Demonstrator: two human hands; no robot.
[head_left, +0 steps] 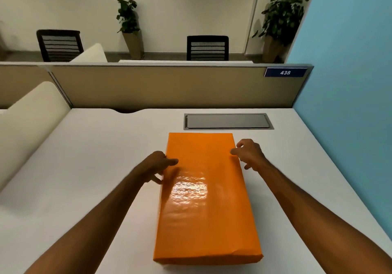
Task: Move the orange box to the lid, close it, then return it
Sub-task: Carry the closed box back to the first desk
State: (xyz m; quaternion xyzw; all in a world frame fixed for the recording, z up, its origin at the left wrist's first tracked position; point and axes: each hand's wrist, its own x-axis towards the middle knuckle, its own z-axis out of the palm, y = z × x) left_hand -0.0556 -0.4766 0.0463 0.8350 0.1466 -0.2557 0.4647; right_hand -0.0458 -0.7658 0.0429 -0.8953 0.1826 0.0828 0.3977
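Observation:
A long glossy orange box (203,201) lies lengthwise on the white desk (84,178), its top face shut and unbroken; no separate lid shows. My left hand (157,164) rests against the box's left edge with the thumb on top and the fingers spread down the side. My right hand (249,154) is at the right edge, fingertips touching the top rim, fingers apart. Neither hand wraps around the box.
A grey cable hatch (228,121) is set in the desk just behind the box. A beige partition (159,87) closes the far edge, a blue wall (343,82) the right. A cream rolled divider (31,112) stands at the left.

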